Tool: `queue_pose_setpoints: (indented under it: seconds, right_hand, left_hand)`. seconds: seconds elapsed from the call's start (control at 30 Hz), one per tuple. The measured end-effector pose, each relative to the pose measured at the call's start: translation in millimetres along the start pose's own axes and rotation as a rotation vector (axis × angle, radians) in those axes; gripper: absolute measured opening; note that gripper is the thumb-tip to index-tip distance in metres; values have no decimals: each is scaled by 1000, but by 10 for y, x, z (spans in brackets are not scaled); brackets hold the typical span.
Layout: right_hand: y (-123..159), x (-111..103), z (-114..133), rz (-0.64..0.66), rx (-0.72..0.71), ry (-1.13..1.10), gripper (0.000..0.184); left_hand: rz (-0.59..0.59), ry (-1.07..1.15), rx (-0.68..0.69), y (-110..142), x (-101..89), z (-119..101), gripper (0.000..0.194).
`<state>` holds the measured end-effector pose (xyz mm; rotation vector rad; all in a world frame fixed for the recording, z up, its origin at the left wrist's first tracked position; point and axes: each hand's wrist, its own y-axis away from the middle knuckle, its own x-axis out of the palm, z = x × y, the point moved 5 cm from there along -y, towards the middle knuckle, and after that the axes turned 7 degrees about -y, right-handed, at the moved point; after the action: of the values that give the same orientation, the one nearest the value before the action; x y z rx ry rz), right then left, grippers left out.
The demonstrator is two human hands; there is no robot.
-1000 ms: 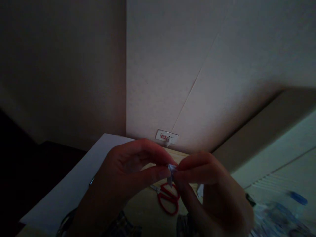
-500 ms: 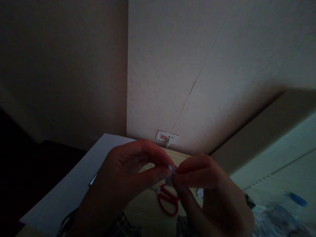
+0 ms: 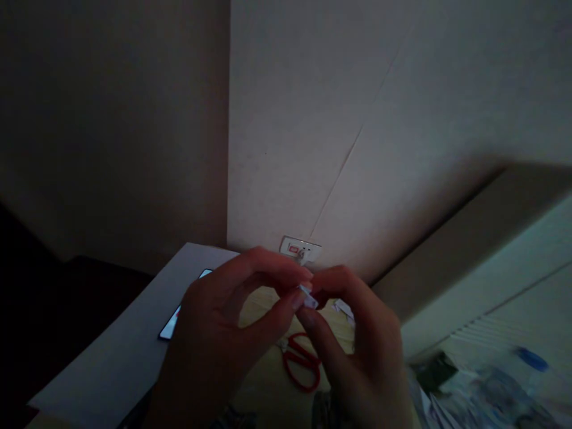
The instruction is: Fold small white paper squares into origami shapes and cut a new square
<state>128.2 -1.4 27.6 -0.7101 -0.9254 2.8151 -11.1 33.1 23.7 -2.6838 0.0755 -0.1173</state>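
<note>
A small folded piece of white paper (image 3: 308, 297) is pinched between both hands above the table. My left hand (image 3: 232, 322) is closed on its left side with thumb and forefinger. From the right, my right hand (image 3: 361, 333) grips the same paper between thumb and bent fingers. Below the hands lies a pair of scissors with red handles (image 3: 302, 361), its blades mostly hidden behind my left hand. White paper scraps (image 3: 344, 308) rest on the table behind my right hand.
A large white sheet (image 3: 120, 333) covers the table's left side, with a lit phone (image 3: 172, 325) on it, partly hidden. A wall socket (image 3: 300, 249) with a plug is at the back. Clear plastic with a blue cap (image 3: 531, 358) lies at the lower right.
My right hand has shifted left and its fingers have re-gripped the paper, which is turned to a new angle. More of the phone and the scraps now shows.
</note>
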Motion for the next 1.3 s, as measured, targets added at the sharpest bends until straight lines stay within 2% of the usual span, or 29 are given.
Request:
queue_pose_setpoints:
  seconds: [0.2,0.33,0.53,0.73,0.83,0.93,1.07,1.2,1.3]
  right_hand:
    - [10,-24,-46,-55,20,23,8]
    - [19,-46,-42,-103,-11,19,11]
    - [9,-89,-11,-155,-35,-3,12]
    - [7,-71,-35,-172,12,-57,12]
    - [7,-58,-36,-217,50,-136,13]
    - [16,-43,-40,-190,74,-174,7]
    - [32,-41,-66,-149,93,-164,6]
    - [11,-62,-62,-229,56,-179,11]
    - [-22,-52,-53,-239,23,-190,12]
  left_hand:
    - [-61,37,-62,19,22,50,23]
    - [-54,23,-48,23,33,64,23]
    - [2,45,-100,32,75,99,27]
    - [23,6,-141,14,52,127,17]
    - [17,-13,-108,3,32,117,16]
    - [0,-5,-97,11,34,100,14]
    - [-81,63,-166,36,29,117,14]
    - [-33,38,-166,25,53,147,15]
    - [30,-31,-141,-3,75,161,13]
